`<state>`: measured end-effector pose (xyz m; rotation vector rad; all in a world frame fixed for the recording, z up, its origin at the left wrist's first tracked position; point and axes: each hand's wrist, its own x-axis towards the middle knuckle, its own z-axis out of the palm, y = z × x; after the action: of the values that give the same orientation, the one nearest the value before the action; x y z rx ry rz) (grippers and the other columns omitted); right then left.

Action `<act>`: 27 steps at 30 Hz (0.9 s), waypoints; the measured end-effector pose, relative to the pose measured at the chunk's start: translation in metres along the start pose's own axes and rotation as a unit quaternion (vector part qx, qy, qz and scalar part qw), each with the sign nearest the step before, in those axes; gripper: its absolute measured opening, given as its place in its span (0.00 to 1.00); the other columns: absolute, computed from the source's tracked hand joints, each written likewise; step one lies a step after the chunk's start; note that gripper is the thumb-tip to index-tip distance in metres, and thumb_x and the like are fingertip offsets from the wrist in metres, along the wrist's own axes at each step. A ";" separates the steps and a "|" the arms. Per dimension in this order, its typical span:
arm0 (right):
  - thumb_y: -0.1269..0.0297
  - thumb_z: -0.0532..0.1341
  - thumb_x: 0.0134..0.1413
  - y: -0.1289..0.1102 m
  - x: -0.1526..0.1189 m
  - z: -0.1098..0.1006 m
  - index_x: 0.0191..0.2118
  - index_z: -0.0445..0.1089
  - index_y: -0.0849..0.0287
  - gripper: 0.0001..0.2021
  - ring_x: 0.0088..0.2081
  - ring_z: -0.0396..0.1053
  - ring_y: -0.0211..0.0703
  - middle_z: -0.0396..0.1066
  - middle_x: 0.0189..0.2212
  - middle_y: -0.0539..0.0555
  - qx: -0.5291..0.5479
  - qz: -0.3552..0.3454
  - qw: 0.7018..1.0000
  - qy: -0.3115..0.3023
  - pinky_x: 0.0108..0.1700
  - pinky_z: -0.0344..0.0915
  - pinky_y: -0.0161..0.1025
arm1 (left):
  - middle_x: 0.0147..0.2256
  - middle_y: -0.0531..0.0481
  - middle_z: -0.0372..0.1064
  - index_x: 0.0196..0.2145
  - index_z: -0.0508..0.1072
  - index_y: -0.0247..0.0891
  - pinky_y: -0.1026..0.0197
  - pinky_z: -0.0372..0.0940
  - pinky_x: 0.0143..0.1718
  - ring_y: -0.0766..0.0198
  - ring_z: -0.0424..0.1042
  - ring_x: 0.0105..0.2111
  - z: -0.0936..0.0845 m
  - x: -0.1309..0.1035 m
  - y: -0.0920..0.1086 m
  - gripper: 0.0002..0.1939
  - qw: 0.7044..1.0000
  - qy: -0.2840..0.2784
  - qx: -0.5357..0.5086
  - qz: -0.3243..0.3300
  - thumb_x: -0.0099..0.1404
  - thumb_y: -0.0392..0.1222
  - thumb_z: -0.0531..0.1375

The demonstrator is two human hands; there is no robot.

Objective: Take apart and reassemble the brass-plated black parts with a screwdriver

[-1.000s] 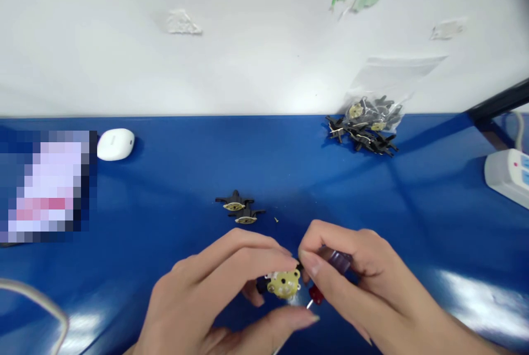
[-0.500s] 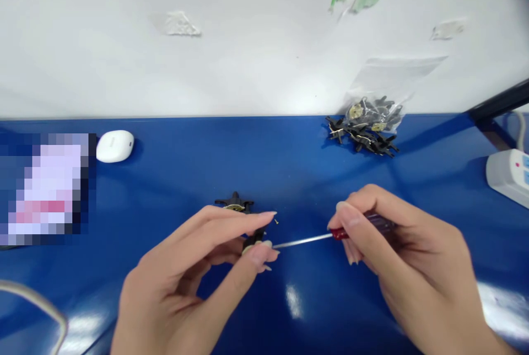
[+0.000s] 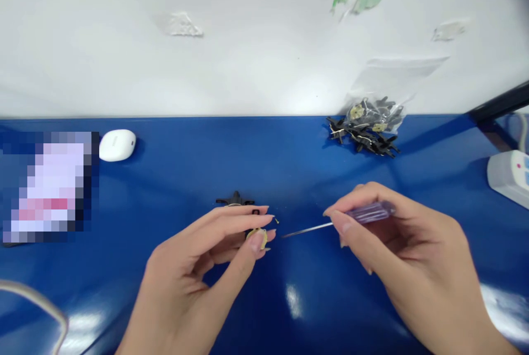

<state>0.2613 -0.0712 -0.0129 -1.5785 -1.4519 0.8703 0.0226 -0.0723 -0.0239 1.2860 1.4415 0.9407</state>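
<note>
Between the thumb and fingers of my left hand (image 3: 206, 272) is a small black plastic part with a yellowish disc (image 3: 257, 238); fingers hide most of it. My right hand (image 3: 405, 256) grips a screwdriver (image 3: 367, 212) by its translucent purple handle. Its thin metal shaft points left, and the tip stands a little apart from the held part. A tiny brass-coloured screw (image 3: 276, 221) lies just beyond my left fingertips. Behind that hand, partly covered by it, another black pronged part (image 3: 236, 199) rests on the blue table.
At the back right, a clear plastic bag (image 3: 378, 109) and a pile of black pronged parts (image 3: 366, 140) lie against the white wall. A white case (image 3: 118, 145) sits beside a blurred-out device (image 3: 53, 187) at left. A white power strip (image 3: 508, 176) stands at far right, a cable (image 3: 37, 302) at lower left.
The screwdriver's tip has drawn back from the held part, and its handle has tipped up in my right hand. My left hand has turned the part so its yellowish disc shows more.
</note>
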 end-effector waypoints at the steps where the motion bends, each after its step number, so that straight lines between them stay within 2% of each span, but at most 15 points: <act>1: 0.58 0.71 0.72 0.000 0.000 0.001 0.35 0.82 0.51 0.10 0.20 0.66 0.33 0.74 0.24 0.46 0.009 0.000 1.000 0.003 0.22 0.64 0.29 | 0.48 0.53 0.91 0.44 0.94 0.59 0.62 0.87 0.50 0.55 0.92 0.42 -0.001 -0.001 -0.002 0.06 1.000 -0.003 0.009 0.015 0.73 0.46 0.75; 4: 0.53 0.68 0.77 0.003 -0.002 0.002 0.38 0.83 0.51 0.14 0.23 0.68 0.33 0.75 0.27 0.47 0.034 0.003 0.999 -0.002 0.25 0.66 0.29 | 0.48 0.57 0.91 0.45 0.93 0.63 0.63 0.85 0.53 0.59 0.92 0.42 -0.004 -0.004 -0.008 0.11 0.999 -0.019 0.014 0.045 0.76 0.43 0.72; 6: 0.52 0.68 0.78 0.005 -0.003 0.002 0.38 0.83 0.51 0.15 0.24 0.69 0.34 0.75 0.28 0.48 0.041 0.006 0.999 -0.008 0.27 0.68 0.30 | 0.49 0.58 0.91 0.51 0.92 0.66 0.65 0.85 0.53 0.59 0.92 0.44 -0.004 -0.006 -0.010 0.13 0.999 -0.021 -0.006 0.042 0.75 0.43 0.74; 9: 0.53 0.67 0.78 0.006 -0.004 0.002 0.39 0.83 0.51 0.14 0.25 0.69 0.33 0.76 0.28 0.47 0.034 0.002 0.999 -0.007 0.28 0.68 0.29 | 0.46 0.57 0.92 0.58 0.89 0.67 0.64 0.86 0.52 0.57 0.92 0.45 -0.003 -0.006 -0.007 0.22 0.999 -0.005 -0.040 0.015 0.70 0.46 0.79; 11: 0.53 0.67 0.79 0.006 -0.004 0.003 0.40 0.83 0.51 0.13 0.25 0.68 0.33 0.76 0.29 0.47 0.030 -0.009 1.000 -0.003 0.28 0.68 0.28 | 0.42 0.56 0.91 0.57 0.89 0.63 0.62 0.88 0.48 0.55 0.92 0.43 -0.001 -0.004 -0.003 0.23 0.998 0.003 -0.056 -0.033 0.65 0.48 0.81; 13: 0.53 0.67 0.79 0.006 -0.004 0.003 0.40 0.83 0.50 0.13 0.25 0.68 0.32 0.76 0.29 0.46 0.027 -0.018 0.999 0.001 0.28 0.67 0.28 | 0.40 0.54 0.90 0.53 0.91 0.58 0.61 0.89 0.42 0.53 0.91 0.40 0.000 -0.001 0.002 0.22 0.993 -0.002 -0.075 -0.092 0.62 0.50 0.82; 15: 0.53 0.67 0.79 0.006 -0.003 0.003 0.40 0.83 0.50 0.13 0.25 0.68 0.32 0.76 0.30 0.46 0.025 -0.021 0.999 0.000 0.28 0.67 0.28 | 0.40 0.53 0.90 0.47 0.92 0.55 0.64 0.87 0.40 0.54 0.91 0.39 0.000 0.002 0.005 0.17 0.990 -0.017 -0.090 -0.110 0.59 0.48 0.83; 18: 0.53 0.67 0.79 0.005 -0.003 0.003 0.40 0.83 0.49 0.12 0.25 0.69 0.32 0.77 0.30 0.46 0.023 -0.022 0.999 -0.010 0.28 0.67 0.27 | 0.40 0.53 0.88 0.38 0.92 0.53 0.70 0.83 0.40 0.59 0.91 0.38 0.000 0.005 0.006 0.11 0.993 -0.031 -0.095 -0.070 0.59 0.38 0.82; 20: 0.54 0.66 0.79 0.005 -0.002 0.003 0.41 0.83 0.49 0.12 0.26 0.69 0.32 0.76 0.30 0.46 0.020 -0.023 0.999 -0.014 0.28 0.67 0.27 | 0.39 0.53 0.88 0.34 0.92 0.52 0.71 0.82 0.39 0.60 0.90 0.37 -0.001 0.006 0.005 0.10 0.994 -0.030 -0.089 -0.052 0.60 0.35 0.80; 23: 0.55 0.66 0.79 0.004 -0.002 0.003 0.41 0.82 0.50 0.12 0.26 0.70 0.33 0.76 0.30 0.46 0.010 -0.025 1.000 -0.014 0.28 0.67 0.28 | 0.43 0.51 0.90 0.32 0.91 0.51 0.69 0.83 0.40 0.58 0.90 0.38 -0.002 0.006 0.003 0.07 0.994 -0.032 -0.082 -0.072 0.60 0.38 0.81; 27: 0.57 0.67 0.77 0.006 -0.003 0.003 0.41 0.83 0.49 0.10 0.25 0.69 0.35 0.77 0.31 0.47 0.006 -0.036 0.999 -0.001 0.27 0.67 0.31 | 0.48 0.49 0.91 0.34 0.92 0.49 0.62 0.86 0.47 0.52 0.92 0.44 -0.004 0.006 0.002 0.04 0.990 -0.055 -0.068 -0.110 0.61 0.44 0.81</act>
<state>0.2609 -0.0738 -0.0194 -1.5066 -1.4929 0.8385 0.0198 -0.0663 -0.0216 1.0386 1.3779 0.7931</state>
